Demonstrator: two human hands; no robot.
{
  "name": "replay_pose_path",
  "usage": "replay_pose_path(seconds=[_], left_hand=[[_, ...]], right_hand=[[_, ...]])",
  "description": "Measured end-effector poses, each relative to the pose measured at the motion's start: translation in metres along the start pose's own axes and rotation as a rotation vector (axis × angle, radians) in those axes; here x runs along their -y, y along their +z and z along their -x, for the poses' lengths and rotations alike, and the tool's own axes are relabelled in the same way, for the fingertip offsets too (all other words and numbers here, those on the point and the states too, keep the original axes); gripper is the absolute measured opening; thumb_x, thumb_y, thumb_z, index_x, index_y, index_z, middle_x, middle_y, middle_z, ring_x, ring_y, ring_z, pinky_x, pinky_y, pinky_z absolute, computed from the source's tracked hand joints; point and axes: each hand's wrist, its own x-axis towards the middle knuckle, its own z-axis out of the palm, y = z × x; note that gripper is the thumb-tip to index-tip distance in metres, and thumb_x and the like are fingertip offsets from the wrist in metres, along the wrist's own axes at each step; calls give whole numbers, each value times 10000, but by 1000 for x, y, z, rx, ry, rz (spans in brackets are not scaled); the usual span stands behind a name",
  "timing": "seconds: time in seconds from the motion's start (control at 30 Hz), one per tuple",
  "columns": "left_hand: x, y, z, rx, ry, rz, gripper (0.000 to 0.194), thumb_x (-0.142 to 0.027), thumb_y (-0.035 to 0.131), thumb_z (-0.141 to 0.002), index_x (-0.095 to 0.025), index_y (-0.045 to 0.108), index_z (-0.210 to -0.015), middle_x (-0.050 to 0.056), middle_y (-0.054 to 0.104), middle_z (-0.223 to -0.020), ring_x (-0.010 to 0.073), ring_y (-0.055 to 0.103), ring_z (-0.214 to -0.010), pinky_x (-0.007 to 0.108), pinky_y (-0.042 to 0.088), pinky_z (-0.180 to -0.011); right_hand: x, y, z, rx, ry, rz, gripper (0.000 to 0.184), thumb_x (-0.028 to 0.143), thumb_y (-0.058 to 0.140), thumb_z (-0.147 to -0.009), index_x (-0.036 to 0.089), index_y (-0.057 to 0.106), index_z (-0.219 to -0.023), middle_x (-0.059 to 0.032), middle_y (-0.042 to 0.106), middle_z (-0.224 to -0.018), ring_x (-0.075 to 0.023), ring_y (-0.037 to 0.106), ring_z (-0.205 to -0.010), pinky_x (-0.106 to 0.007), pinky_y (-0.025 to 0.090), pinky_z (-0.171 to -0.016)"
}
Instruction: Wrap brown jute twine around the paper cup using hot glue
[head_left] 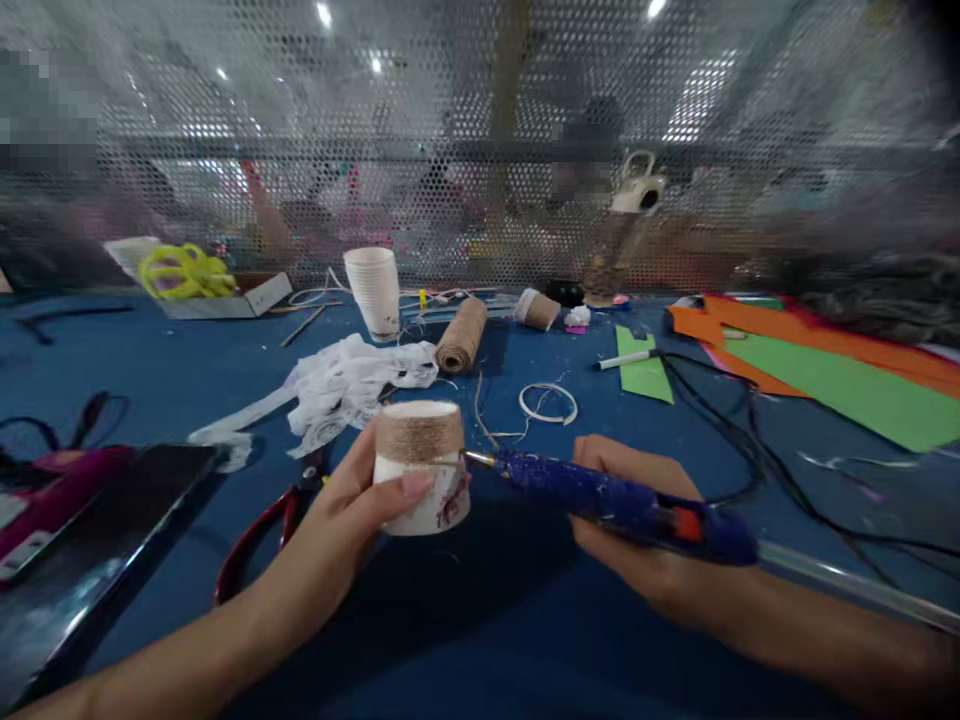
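My left hand (352,510) is closed around a white paper cup (420,500), its thumb across the front. Brown twine (420,435) wraps the cup's upper part in a band, and a reddish mark shows lower on its side. In my right hand (637,500) is a blue hot glue gun (592,488), with a clear glue stick (847,580) coming out of its back end. The metal nozzle touches or nearly touches the cup at the lower edge of the twine. Past the cup lies a roll of brown twine (462,335).
White lace (345,380), red-handled pliers (259,540) and a phone (112,540) lie to the left. Stacked paper cups (373,290) and a box (225,300) stand behind. Green paper (847,385) and a black cable (757,450) are on the right. A perforated screen (465,180) closes the back.
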Motion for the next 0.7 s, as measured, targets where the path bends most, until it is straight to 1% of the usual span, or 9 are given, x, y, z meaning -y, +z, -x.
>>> replay_pose_path(seconds=[0.13,0.2,0.23,0.3,0.37,0.43,0.53,0.63,0.7], left_hand=[[0,-2,-6,52,-3,18,579,-379,784,-752,-254,598,-1286,27,776,-1029,224,700,-959,252,535,-814],[0,-1,-6,55,-16,17,566,-377,774,-764,-246,599,-1286,36,768,-1053,227,692,-980,261,528,-824],[0,-1,-6,61,-21,6,547,-378,772,-767,-241,608,-1271,38,765,-1057,227,687,-986,261,523,-820],[1,0,-5,85,-28,-23,511,-383,765,-777,-242,616,-1245,38,752,-1101,234,670,-1028,266,507,-824],[2,-1,-4,106,-38,-55,508,-389,753,-789,-255,601,-1255,39,726,-1183,253,640,-1106,286,485,-861],[4,-2,-4,122,-58,-84,528,-399,736,-808,-276,567,-1293,42,701,-1233,280,606,-1175,322,460,-915],[8,-4,-5,158,-64,-80,546,-406,719,-828,-314,525,-1330,33,673,-1281,305,551,-1266,357,428,-974],[10,-4,-7,177,-44,-55,596,-388,733,-824,-360,477,-1362,-4,616,-1382,291,476,-1357,340,404,-1018],[9,-3,-7,173,-26,-58,635,-387,746,-815,-366,450,-1377,-12,612,-1385,279,469,-1365,326,402,-1026]], right_hand=[[1,-2,-3,-81,-91,-19,207,99,553,-760,233,429,-661,59,428,-583,-101,390,-506,-238,328,-467],[0,-1,-3,-113,-130,-59,194,113,573,-800,230,469,-686,63,450,-593,-94,413,-510,-224,353,-479],[-1,0,-2,-125,-133,-82,181,128,589,-823,230,498,-705,60,485,-615,-93,450,-526,-218,383,-500],[-3,4,-2,-137,-89,-133,119,180,625,-868,236,576,-775,44,596,-702,-102,569,-612,-216,468,-587],[-6,8,-2,-126,-14,-191,27,253,647,-902,251,661,-879,18,703,-849,-133,678,-778,-236,538,-723],[-7,11,-4,-108,42,-239,94,326,647,-920,265,716,-940,2,749,-943,-161,712,-897,-263,562,-815],[-9,15,-7,-113,88,-276,151,393,676,-894,258,741,-888,-7,765,-914,-181,724,-892,-292,578,-822],[-9,18,-9,-119,153,-337,161,405,748,-827,249,710,-844,-7,773,-939,-186,726,-880,-300,579,-809],[-8,20,-10,-93,187,-383,200,394,791,-787,242,660,-786,-3,770,-968,-177,721,-855,-280,575,-745]])
